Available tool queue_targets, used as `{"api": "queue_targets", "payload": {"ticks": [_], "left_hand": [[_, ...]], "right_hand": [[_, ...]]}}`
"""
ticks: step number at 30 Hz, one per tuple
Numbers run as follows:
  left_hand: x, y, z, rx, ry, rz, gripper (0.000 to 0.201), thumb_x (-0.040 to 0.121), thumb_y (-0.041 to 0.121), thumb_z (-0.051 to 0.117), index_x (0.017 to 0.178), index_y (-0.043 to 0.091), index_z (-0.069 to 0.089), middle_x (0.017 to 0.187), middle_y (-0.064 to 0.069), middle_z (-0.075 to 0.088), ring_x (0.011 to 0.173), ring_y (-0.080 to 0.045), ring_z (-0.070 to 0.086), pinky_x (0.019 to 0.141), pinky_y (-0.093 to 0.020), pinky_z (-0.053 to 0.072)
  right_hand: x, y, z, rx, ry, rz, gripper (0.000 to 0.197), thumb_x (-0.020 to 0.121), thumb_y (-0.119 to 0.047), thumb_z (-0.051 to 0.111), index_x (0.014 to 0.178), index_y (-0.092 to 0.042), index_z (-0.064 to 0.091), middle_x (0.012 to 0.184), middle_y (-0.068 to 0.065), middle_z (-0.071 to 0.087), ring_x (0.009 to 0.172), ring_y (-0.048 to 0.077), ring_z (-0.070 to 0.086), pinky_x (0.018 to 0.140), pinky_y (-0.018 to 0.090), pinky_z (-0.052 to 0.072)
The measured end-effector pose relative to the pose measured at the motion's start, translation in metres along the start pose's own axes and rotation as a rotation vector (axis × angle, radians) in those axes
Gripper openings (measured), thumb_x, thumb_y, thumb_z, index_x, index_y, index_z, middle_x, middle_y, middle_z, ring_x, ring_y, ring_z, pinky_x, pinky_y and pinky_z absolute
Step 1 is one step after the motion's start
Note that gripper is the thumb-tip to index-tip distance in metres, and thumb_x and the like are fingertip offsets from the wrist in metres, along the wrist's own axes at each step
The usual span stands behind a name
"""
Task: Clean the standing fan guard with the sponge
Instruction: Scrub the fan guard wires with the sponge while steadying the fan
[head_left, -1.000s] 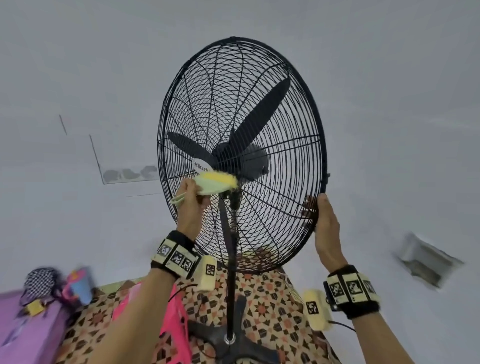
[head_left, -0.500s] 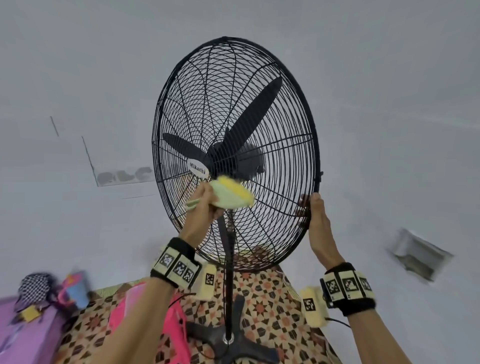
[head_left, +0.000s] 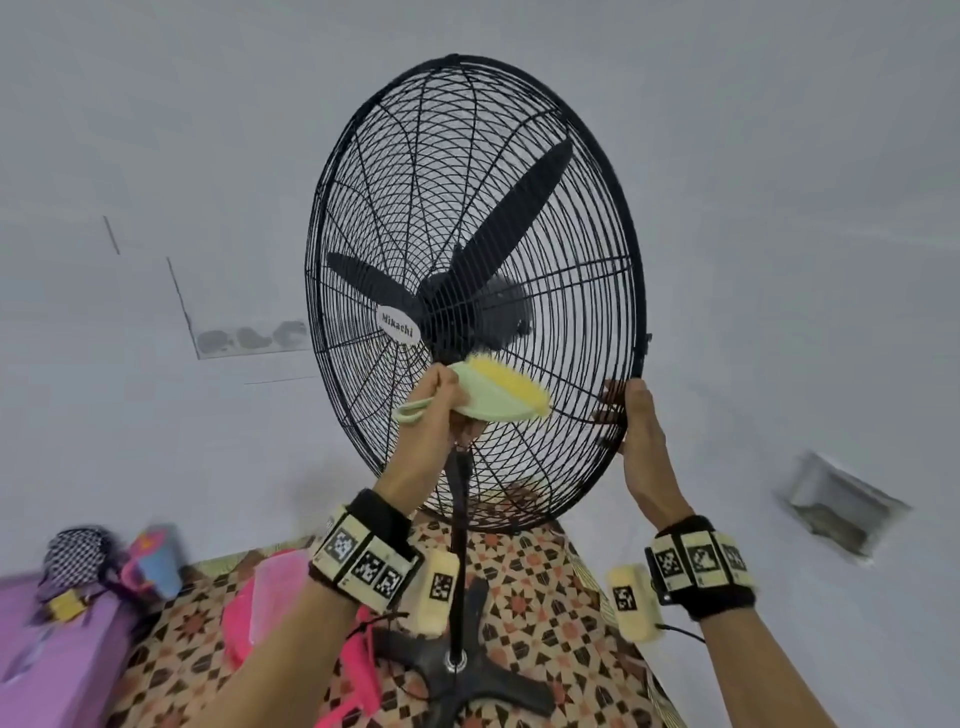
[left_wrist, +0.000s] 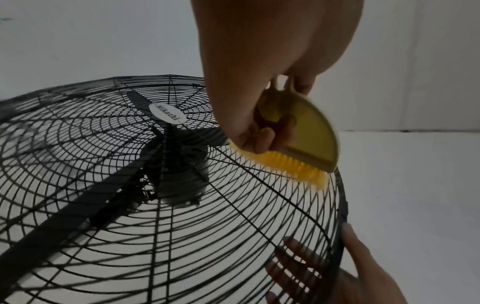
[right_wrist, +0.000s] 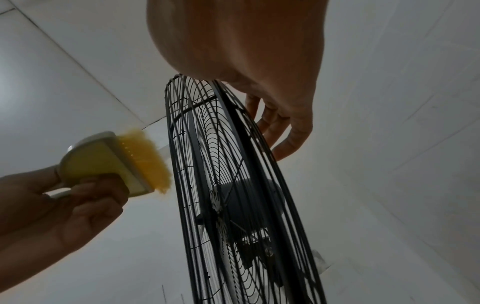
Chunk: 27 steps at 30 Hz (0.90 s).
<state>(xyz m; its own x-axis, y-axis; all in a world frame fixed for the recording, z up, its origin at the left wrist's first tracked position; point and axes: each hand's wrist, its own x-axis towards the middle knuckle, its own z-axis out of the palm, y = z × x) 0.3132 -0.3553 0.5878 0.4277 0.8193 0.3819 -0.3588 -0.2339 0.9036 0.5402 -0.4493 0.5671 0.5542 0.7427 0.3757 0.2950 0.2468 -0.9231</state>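
Observation:
A black standing fan's wire guard (head_left: 643, 312) fills the middle of the head view, with a white Mikachi badge (head_left: 397, 325) at its hub. My left hand (head_left: 436, 410) grips a pale green scrubber with yellow bristles (head_left: 498, 397). The bristles press on the guard's front wires just right of and below the hub (left_wrist: 309, 170). My right hand (head_left: 641, 431) holds the guard's lower right rim, thumb on the front and fingers (right_wrist: 280, 131) behind the mesh. From the right wrist, the scrubber (right_wrist: 103, 162) is seen side on against the guard (right_wrist: 207, 144).
The fan's pole (head_left: 460, 519) runs down to a black cross base (head_left: 457, 670) on a patterned mat. A pink plastic item (head_left: 270, 597) lies left of the base. A purple surface (head_left: 47, 660) with small objects is at the far left. White walls surround the fan.
My left hand has swept the scrubber rightward and slightly down across the guard, from beside the badge to below the hub. My right hand keeps its hold on the rim.

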Motion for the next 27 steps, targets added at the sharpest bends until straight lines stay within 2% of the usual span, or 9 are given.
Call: {"api": "queue_targets", "payload": {"ticks": [2, 5, 7, 9, 13, 15, 19, 22, 27], "left_hand": [[-0.006, 0.001, 0.003, -0.027, -0.024, 0.029, 0.017, 0.105, 0.006, 0.046, 0.089, 0.010, 0.040, 0.082, 0.006, 0.057, 0.068, -0.012, 0.051, 0.055, -0.023, 0.039], [-0.010, -0.002, 0.002, 0.162, -0.027, 0.027, 0.017, 0.109, 0.016, 0.047, 0.101, 0.001, 0.045, 0.097, -0.003, 0.055, 0.076, -0.010, 0.057, 0.058, -0.020, 0.049], [0.002, -0.005, -0.008, 0.207, 0.140, 0.040, 0.012, 0.110, 0.010, 0.043, 0.101, 0.007, 0.048, 0.101, -0.005, 0.060, 0.073, -0.007, 0.060, 0.056, -0.019, 0.050], [0.014, -0.003, -0.023, 0.174, 0.266, 0.041, 0.014, 0.110, 0.010, 0.042, 0.098, 0.009, 0.049, 0.094, -0.006, 0.065, 0.069, -0.013, 0.058, 0.056, -0.023, 0.048], [0.006, 0.002, -0.020, 0.140, 0.144, 0.053, 0.016, 0.111, 0.013, 0.041, 0.098, 0.007, 0.048, 0.085, 0.000, 0.066, 0.068, -0.016, 0.057, 0.057, -0.027, 0.048], [-0.002, 0.005, -0.005, 0.171, 0.089, 0.050, 0.016, 0.110, 0.009, 0.043, 0.094, 0.009, 0.046, 0.082, 0.005, 0.064, 0.068, -0.013, 0.058, 0.056, -0.025, 0.048], [0.006, 0.004, 0.003, 0.204, 0.216, 0.077, 0.010, 0.104, -0.001, 0.045, 0.098, 0.007, 0.044, 0.097, -0.001, 0.055, 0.073, 0.000, 0.063, 0.055, -0.016, 0.052], [0.017, 0.004, -0.010, 0.111, 0.332, 0.071, 0.013, 0.104, 0.003, 0.046, 0.093, 0.010, 0.044, 0.101, -0.010, 0.060, 0.078, -0.023, 0.063, 0.058, -0.029, 0.051], [-0.002, 0.008, 0.003, 0.166, 0.127, 0.019, 0.011, 0.109, 0.007, 0.044, 0.099, 0.002, 0.046, 0.103, -0.008, 0.063, 0.078, -0.019, 0.066, 0.060, -0.028, 0.054]], "right_hand": [[-0.001, 0.000, 0.003, -0.013, 0.006, -0.020, 0.068, 0.092, -0.087, 0.028, 0.116, -0.033, 0.059, 0.119, 0.003, 0.065, 0.116, 0.023, 0.062, 0.108, 0.056, 0.046], [-0.004, 0.001, 0.005, -0.013, 0.024, -0.043, 0.071, 0.092, -0.087, 0.026, 0.117, -0.028, 0.059, 0.117, 0.004, 0.066, 0.114, 0.024, 0.062, 0.107, 0.056, 0.046], [-0.004, -0.001, 0.004, -0.015, 0.026, -0.035, 0.073, 0.091, -0.088, 0.026, 0.120, -0.030, 0.059, 0.119, 0.000, 0.066, 0.116, 0.020, 0.062, 0.109, 0.054, 0.045], [-0.005, -0.002, 0.003, -0.011, 0.014, -0.025, 0.074, 0.089, -0.090, 0.026, 0.120, -0.032, 0.059, 0.119, -0.003, 0.067, 0.116, 0.018, 0.062, 0.109, 0.054, 0.046], [-0.005, -0.001, 0.005, -0.005, 0.020, -0.059, 0.078, 0.088, -0.090, 0.026, 0.119, -0.026, 0.060, 0.113, -0.002, 0.065, 0.111, 0.019, 0.062, 0.106, 0.054, 0.047], [-0.005, 0.001, 0.005, -0.007, 0.041, -0.068, 0.083, 0.086, -0.092, 0.025, 0.120, -0.025, 0.059, 0.114, -0.002, 0.065, 0.112, 0.018, 0.061, 0.108, 0.048, 0.046], [-0.004, -0.003, 0.004, -0.039, 0.029, -0.079, 0.086, 0.085, -0.093, 0.023, 0.122, -0.024, 0.058, 0.116, -0.003, 0.065, 0.113, 0.015, 0.060, 0.108, 0.041, 0.046], [-0.007, -0.006, 0.005, -0.065, 0.027, -0.084, 0.091, 0.081, -0.096, 0.021, 0.120, -0.023, 0.058, 0.113, -0.007, 0.065, 0.109, 0.008, 0.060, 0.099, 0.028, 0.044], [-0.010, -0.002, 0.006, -0.078, 0.077, -0.088, 0.082, 0.086, -0.092, 0.019, 0.119, -0.027, 0.057, 0.113, -0.005, 0.064, 0.107, 0.006, 0.059, 0.093, 0.023, 0.042]]}}
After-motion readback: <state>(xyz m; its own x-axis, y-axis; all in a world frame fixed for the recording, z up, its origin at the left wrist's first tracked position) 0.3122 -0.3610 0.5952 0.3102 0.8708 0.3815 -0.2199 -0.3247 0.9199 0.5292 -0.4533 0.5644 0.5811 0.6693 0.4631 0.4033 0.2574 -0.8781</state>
